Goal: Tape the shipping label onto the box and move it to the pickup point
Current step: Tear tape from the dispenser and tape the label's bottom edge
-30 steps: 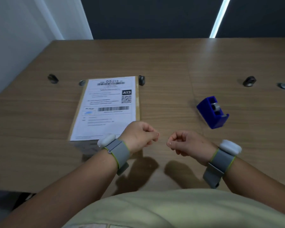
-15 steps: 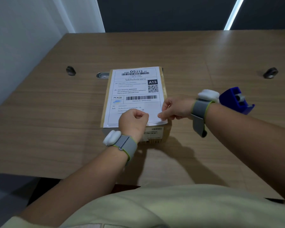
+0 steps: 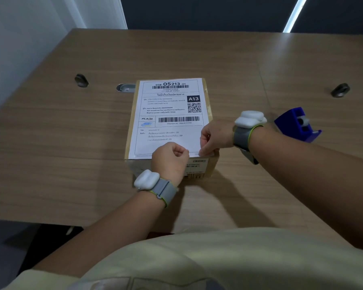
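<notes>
Right hand [image 3: 215, 137] newly on A13 label [image 3: 169, 126]

Brown cardboard box [image 3: 205, 170] sits flat on worktop [image 3: 71, 143]; white shipping label [image 3: 170, 114] lies on its top face. Blue tape dispenser [image 3: 298, 124] right of box, well apart.

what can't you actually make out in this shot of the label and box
Tape: the head view doesn't show whether a clear strip runs between the left hand and right hand; curled fingers cover that edge.
Shipping label: small print too blurred to read.
Box: near face partly behind the left hand.
Tape dispenser: near side hidden by the right forearm.
Pickup point: outside the frame.
</notes>
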A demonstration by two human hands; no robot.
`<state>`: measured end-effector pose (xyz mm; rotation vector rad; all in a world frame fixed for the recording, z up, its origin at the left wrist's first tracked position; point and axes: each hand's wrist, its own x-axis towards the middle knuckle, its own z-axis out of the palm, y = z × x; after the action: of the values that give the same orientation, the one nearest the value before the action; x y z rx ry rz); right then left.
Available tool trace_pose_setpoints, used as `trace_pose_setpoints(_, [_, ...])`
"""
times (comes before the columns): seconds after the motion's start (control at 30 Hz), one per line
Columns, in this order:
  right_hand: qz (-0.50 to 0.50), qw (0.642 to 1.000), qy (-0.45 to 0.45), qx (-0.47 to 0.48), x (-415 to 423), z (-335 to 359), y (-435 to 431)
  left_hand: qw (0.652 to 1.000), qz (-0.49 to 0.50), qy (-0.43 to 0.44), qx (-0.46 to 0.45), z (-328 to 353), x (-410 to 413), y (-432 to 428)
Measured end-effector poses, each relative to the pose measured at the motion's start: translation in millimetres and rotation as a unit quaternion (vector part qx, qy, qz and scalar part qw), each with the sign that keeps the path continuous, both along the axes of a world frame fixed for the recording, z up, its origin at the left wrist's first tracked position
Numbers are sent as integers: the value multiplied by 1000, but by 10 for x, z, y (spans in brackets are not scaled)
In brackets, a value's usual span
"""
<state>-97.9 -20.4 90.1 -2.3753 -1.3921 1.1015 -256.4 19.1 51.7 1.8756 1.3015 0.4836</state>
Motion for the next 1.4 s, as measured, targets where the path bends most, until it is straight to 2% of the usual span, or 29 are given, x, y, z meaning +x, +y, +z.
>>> trace_pose_setpoints(0.23, [21,1000,-10,-2,-14,-36,14,998,-18,10,59,-53,-49,-66])
trace_pose_setpoints(0.5, [50,998,-32,-27,-28,-34,105,996,-20,47,78,-52,-38,-73])
trace_pose_setpoints(0.73, [106,986,-116,-57,-48,-34,136,993,-25,63,101,-58,-29,-72])
trace_pose_setpoints(0.83, [106,990,-91,8,11,-87,13,984,-37,60,162,-68,-52,-27])
trace_pose_setpoints(0.97, [100,982,-70,145,-5,-259,-260,952,-130,42,275,-213,-84,16])
trace_pose_setpoints(1.17, [133,911,-171,351,-47,-562,-550,892,-182,-28,413,-527,-251,156])
trace_pose_setpoints(1.3, [132,895,-206,373,-49,-657,-613,880,-220,-27,421,-546,-292,235])
trace_pose_setpoints(1.4, [131,897,-214,364,-68,-681,-648,900,-211,-39,379,-539,-321,284])
